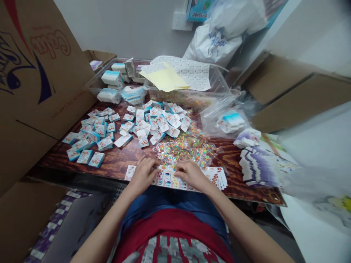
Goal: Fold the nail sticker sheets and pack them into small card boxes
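My left hand and my right hand rest side by side on a fanned row of printed cards at the near edge of the dark wooden table. The fingers of both hands are curled and pressed onto the cards. Just beyond my hands lies a heap of small clear packets with colourful bits. Farther back sits a pile of small white-and-blue boxes with a red hand print. More of these boxes are laid out flat at the left.
A clear bin with white-blue boxes and a second clear bin under paper sheets stand at the back. Purple-white card stacks lie at the right, by a plastic bag. Cardboard boxes flank both sides.
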Demonstrator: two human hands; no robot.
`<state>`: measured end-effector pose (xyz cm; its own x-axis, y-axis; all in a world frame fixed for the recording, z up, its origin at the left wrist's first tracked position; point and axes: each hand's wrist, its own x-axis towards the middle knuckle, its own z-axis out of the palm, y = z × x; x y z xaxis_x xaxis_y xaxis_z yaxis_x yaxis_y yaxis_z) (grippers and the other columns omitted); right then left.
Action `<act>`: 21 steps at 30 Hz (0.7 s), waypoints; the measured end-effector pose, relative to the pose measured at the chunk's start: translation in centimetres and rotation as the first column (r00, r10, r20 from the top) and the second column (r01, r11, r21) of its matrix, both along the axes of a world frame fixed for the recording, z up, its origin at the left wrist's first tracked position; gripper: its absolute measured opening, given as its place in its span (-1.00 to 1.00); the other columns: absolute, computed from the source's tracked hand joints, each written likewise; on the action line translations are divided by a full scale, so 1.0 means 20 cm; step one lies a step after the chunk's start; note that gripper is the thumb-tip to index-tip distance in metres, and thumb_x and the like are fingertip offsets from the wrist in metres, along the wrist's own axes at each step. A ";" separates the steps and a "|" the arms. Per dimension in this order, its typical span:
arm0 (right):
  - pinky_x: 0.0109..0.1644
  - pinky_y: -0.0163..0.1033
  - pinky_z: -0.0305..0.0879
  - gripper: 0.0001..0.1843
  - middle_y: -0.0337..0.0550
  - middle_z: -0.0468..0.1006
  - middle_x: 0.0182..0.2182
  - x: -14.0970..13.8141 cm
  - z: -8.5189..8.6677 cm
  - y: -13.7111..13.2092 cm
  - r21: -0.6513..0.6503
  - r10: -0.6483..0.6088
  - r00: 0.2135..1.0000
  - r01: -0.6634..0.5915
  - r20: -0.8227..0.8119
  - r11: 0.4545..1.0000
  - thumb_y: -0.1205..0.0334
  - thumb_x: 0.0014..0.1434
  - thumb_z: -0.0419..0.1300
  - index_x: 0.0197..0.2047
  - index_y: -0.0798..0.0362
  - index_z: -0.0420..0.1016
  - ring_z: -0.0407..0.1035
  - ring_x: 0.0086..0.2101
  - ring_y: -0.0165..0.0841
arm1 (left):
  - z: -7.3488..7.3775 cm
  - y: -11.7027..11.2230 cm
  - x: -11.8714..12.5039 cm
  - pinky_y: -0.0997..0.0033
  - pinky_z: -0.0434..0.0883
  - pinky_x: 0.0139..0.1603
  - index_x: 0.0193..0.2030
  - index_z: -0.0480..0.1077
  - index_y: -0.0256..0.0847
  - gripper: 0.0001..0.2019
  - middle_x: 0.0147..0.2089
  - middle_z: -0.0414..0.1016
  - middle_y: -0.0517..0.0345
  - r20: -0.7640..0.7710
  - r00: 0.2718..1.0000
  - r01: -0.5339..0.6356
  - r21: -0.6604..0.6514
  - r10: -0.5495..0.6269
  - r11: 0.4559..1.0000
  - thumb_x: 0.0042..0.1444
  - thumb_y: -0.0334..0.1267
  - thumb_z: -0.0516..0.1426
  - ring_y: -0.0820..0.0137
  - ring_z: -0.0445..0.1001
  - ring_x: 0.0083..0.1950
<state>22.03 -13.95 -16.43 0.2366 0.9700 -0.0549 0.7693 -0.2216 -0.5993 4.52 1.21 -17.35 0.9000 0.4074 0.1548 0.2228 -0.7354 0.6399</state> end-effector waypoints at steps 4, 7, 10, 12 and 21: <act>-0.11 -0.15 0.16 -0.78 -0.19 0.50 -0.41 0.03 0.06 -0.03 0.080 0.020 0.998 -0.025 0.057 0.996 0.35 0.25 0.23 -0.46 0.05 0.47 0.34 -0.27 -0.25 | 0.09 -0.04 -0.04 -0.05 0.08 0.34 -0.10 0.43 -0.10 -0.87 -0.17 0.51 0.17 0.101 0.993 -0.063 0.088 0.054 0.994 0.24 -0.36 0.11 0.29 0.46 -0.07; -0.13 -0.16 0.23 -0.77 -0.17 0.48 -0.38 0.04 0.17 -0.07 0.170 0.001 0.993 0.020 -0.118 0.985 0.28 0.31 0.13 -0.41 0.03 0.45 0.35 -0.25 -0.25 | 0.20 -0.13 -0.07 -0.05 0.13 0.34 -0.17 0.42 -0.12 -0.90 -0.11 0.49 0.09 0.290 0.938 -0.243 0.168 0.188 0.955 0.25 -0.36 0.10 0.26 0.44 0.03; -0.14 -0.17 0.29 -0.79 -0.16 0.49 -0.36 -0.01 0.30 -0.09 0.256 -0.001 0.948 0.088 -0.320 0.963 0.26 0.33 0.07 -0.36 0.02 0.43 0.38 -0.25 -0.26 | 0.29 -0.24 -0.07 -0.08 0.21 0.30 -0.07 0.42 -0.09 -0.85 -0.01 0.47 0.00 0.379 0.890 -0.331 0.154 0.253 0.931 0.23 -0.30 0.13 0.16 0.41 0.11; -0.07 -0.12 0.31 -0.84 -0.12 0.52 -0.27 -0.06 0.37 -0.09 0.326 0.030 0.939 0.089 -0.342 0.941 0.27 0.31 0.09 -0.31 0.01 0.45 0.40 -0.18 -0.23 | 0.31 -0.30 -0.06 -0.11 0.25 0.26 0.16 0.33 -0.08 -0.65 0.15 0.41 -0.09 0.354 0.901 -0.307 0.112 0.251 0.945 0.23 -0.22 0.15 0.08 0.34 0.21; 0.11 0.02 0.20 -0.83 -0.05 0.52 -0.11 -0.15 0.33 -0.10 0.395 -0.077 0.986 0.130 -0.147 0.909 0.36 0.27 0.08 -0.09 -0.01 0.39 0.34 -0.03 -0.14 | 0.31 -0.34 -0.04 0.30 0.46 -0.03 0.00 0.48 -0.11 -0.75 -0.10 0.60 0.07 0.427 0.898 -0.025 -0.188 0.105 0.982 0.30 -0.40 0.04 0.32 0.55 -0.06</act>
<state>19.03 -16.03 -9.75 0.3539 0.8863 0.2987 0.6681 -0.0161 -0.7439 3.71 -5.54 -11.15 0.7300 0.5190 0.4447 -0.0623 -0.5974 0.7995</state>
